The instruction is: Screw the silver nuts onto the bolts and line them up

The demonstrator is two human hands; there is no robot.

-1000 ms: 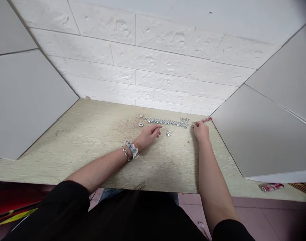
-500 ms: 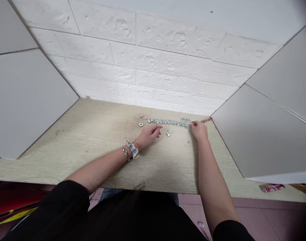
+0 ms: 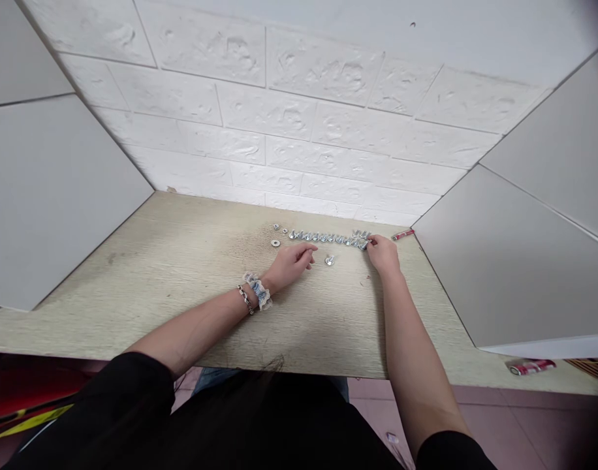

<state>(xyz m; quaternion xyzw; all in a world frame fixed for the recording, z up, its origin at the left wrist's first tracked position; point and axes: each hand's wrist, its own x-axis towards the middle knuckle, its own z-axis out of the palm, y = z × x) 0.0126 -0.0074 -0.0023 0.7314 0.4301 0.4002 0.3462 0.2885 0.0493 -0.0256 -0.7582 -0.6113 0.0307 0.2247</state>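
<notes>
A row of several silver bolts with washers (image 3: 323,238) stands, shanks up, across the back of the wooden board. More bolts (image 3: 360,234) cluster behind its right end. My right hand (image 3: 384,253) is at that end, thumb and finger pinched against the last bolt; what lies between the fingertips is too small to make out. My left hand (image 3: 292,266) rests on the board in front of the row, fingers curled inward and their contents hidden. Between the hands, one bolt with a washer (image 3: 330,260) stands apart. A flat washer (image 3: 275,243) lies left of the row.
Two small nuts (image 3: 281,228) sit beyond the row's left end. A red battery-like cylinder (image 3: 403,234) lies at the back right, another red cylinder (image 3: 531,367) near the front right edge. A white brick-pattern wall (image 3: 284,150) closes the back; grey panels (image 3: 534,261) flank both sides.
My right hand has shifted slightly left, so its fingertips meet the right end of the bolt row. My left hand stays in place.
</notes>
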